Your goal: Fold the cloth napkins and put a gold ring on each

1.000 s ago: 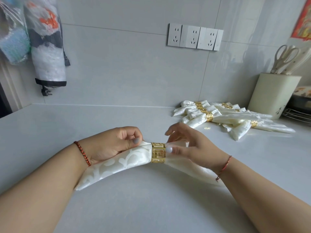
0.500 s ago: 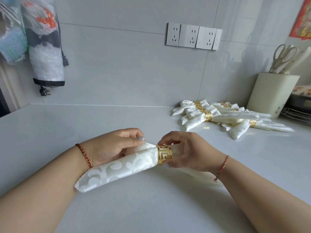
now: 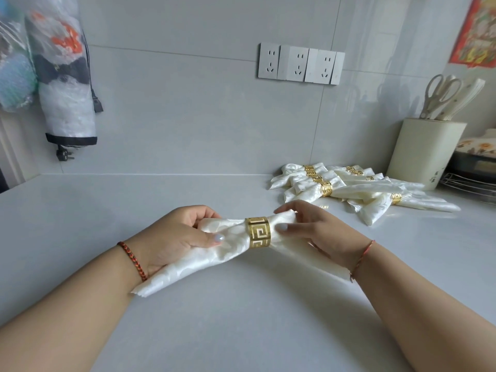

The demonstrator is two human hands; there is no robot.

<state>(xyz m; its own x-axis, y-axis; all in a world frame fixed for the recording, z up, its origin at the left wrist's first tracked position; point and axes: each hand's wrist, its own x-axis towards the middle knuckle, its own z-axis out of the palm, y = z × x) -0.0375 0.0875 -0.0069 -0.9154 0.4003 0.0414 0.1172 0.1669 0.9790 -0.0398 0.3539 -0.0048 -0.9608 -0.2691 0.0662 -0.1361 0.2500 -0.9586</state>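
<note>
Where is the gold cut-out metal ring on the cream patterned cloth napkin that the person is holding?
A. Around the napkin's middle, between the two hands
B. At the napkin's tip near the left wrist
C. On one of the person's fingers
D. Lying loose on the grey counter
A: the gold cut-out metal ring encircles the cream patterned cloth napkin at its gathered middle, with the left hand gripping the cloth on one side and the right hand on the other.
</note>
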